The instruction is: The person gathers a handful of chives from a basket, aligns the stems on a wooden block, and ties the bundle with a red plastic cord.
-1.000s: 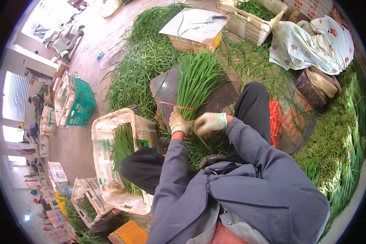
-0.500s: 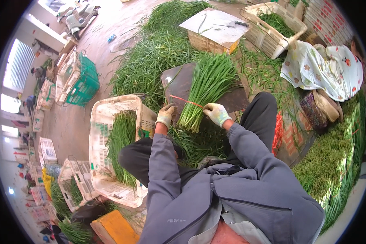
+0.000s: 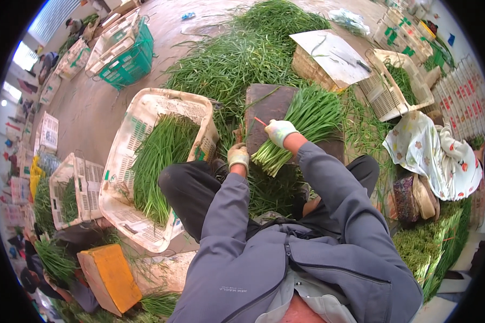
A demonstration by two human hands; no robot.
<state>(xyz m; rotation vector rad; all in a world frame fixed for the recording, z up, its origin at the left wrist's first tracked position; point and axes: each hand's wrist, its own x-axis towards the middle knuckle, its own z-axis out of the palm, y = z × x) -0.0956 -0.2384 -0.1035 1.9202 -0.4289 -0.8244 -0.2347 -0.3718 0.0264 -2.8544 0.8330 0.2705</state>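
Note:
A bunch of long green garlic chives (image 3: 315,116) lies slantwise on a dark board (image 3: 264,102), its pale cut ends toward me. My right hand (image 3: 280,132), in a pale stained glove, lies over the bunch near those ends. Its fingers are closed on a red tie strip (image 3: 261,121), whose short end sticks out to the left; the rest is hidden. My left hand (image 3: 237,155), gloved too, is beside the board's left edge, apart from the bunch. Its fingers are curled, and I cannot see what they hold, if anything.
A white crate (image 3: 145,99) with chives stands at my left knee. Loose chives (image 3: 221,62) are heaped beyond the board. A box topped with a white board (image 3: 328,54) bears a knife (image 3: 355,63). Another crate (image 3: 382,97) and floral cloth (image 3: 431,151) lie right; a yellow box (image 3: 110,277) is near left.
My right hand has moved left across the bunch. The red strip, earlier stretched across the stems, now shows only a short end at that hand. The view has swung left.

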